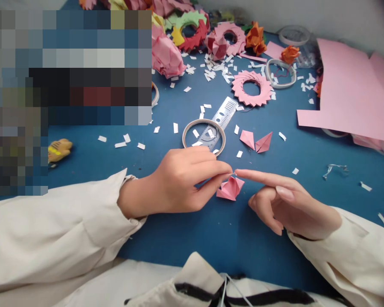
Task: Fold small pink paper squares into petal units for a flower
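My left hand is over the blue table, its thumb and fingertips pinched together; anything between them is too small to make out. The index finger of my right hand points left, its tip at the pinched fingertips, while the other fingers curl loosely. Just below the fingertips lies a folded pink paper piece. Two more folded pink pieces lie behind my right hand. A roll of tape rests partly on a clear ruler behind my left hand.
White paper scraps are scattered about. Pink paper rings and paper flowers stand towards the back. Large pink sheets lie at the right, near twisted wire. A small yellow-brown object lies left. The upper left is pixelated.
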Demonstrator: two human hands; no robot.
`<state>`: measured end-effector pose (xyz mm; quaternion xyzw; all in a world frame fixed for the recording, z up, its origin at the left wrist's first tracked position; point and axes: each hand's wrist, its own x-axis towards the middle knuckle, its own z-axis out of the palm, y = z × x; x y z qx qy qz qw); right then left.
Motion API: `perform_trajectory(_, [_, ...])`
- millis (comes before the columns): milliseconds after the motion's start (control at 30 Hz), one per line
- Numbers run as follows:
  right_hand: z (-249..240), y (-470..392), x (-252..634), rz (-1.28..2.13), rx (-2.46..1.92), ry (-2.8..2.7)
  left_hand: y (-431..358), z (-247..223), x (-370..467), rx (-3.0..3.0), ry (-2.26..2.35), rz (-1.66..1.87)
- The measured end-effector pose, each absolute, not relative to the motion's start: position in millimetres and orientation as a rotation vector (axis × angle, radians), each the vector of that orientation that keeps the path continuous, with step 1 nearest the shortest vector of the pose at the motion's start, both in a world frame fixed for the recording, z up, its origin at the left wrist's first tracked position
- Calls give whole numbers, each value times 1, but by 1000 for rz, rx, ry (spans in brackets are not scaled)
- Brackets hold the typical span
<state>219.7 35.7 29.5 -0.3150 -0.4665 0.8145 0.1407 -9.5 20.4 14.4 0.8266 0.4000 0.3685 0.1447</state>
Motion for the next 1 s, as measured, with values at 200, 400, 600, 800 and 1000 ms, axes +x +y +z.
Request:
perform_trajectory(200, [19, 23, 217, 1631, -1120, -1693, 20, 16, -5, 2178, 1171, 1110])
perform_trajectory(400, [10, 29, 207, 969, -917, -2011, 14, 20, 2, 2080, 1063, 1080])
perform_trajectory(600, [16, 32, 204, 938, -885, -2053, 14, 18, 1, 2106, 972, 1051])
perform_trajectory(800, [16, 32, 206, 876, -871, -2066, 16, 16, 0, 2098, 944, 1056])
perform_trajectory(1000, [30, 27, 217, 359, -637, -2333, 17, 23, -2, 1964, 1211, 1075])
